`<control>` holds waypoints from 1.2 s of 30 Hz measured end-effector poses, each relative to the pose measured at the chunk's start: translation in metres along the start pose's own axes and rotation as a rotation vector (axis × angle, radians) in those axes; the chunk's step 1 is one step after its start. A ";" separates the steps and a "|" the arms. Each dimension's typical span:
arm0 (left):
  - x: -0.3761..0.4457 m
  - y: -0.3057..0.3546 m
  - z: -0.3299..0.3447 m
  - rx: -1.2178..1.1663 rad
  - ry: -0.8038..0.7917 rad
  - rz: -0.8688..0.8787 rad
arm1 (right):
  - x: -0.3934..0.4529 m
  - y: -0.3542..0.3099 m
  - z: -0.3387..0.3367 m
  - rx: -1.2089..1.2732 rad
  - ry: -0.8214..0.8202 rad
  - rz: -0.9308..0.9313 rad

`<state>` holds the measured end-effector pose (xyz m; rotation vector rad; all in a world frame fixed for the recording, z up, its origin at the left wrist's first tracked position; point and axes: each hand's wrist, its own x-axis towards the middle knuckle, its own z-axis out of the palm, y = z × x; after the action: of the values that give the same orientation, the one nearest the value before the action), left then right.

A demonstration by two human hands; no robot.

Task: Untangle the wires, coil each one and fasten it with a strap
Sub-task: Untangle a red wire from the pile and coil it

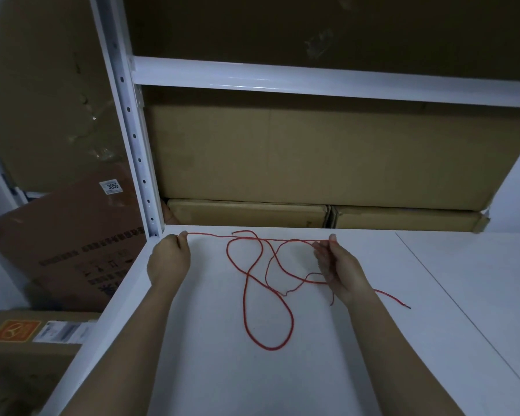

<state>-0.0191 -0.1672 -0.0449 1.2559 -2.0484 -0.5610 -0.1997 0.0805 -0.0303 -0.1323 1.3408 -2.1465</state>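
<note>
The left hand point(168, 259) and right hand point(339, 271) are held well apart over the white shelf point(433, 340), each pinching the red wire point(246, 283) between thumb and fingertips, so that 1 stretch of it runs nearly straight from hand to hand along the far edge of the shelf. The left hand's fingers are curled round the wire near what looks like an end; the right hand's fingers curl more loosely, with more wire passing under its palm and trailing out to a loose end point(408, 307) on its outer side. Between the hands and nearer the body the rest lies slack on the shelf in several crossing loops, the largest one hanging toward the person. Whether this is 1 wire or 2 cannot be told; another end point(232, 233) shows just beyond the taut stretch. No strap is visible. The step in hand seems to be untangling, early in the task. To do it well, keep the pinched stretch lightly taut rather than pulling hard, which would likely tighten the crossings into a knot; follow the wire from the left hand's end and lift it over each crossing in turn, letting the slack loops open on the shelf. Cardboard boxes point(312, 151) sit beyond both hands.
</note>
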 end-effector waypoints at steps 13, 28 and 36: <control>0.006 -0.009 -0.001 -0.102 0.086 -0.080 | -0.011 -0.002 -0.002 -0.212 -0.165 -0.123; -0.002 0.007 -0.010 -0.184 0.044 -0.025 | 0.001 0.014 0.012 -1.659 -0.054 -0.334; -0.019 0.047 -0.024 -0.370 -0.101 0.140 | -0.028 0.044 0.080 -1.327 -0.415 -0.435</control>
<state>-0.0243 -0.1294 -0.0037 0.8756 -1.9789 -0.9041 -0.1269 0.0185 -0.0224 -1.3737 2.3280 -1.0093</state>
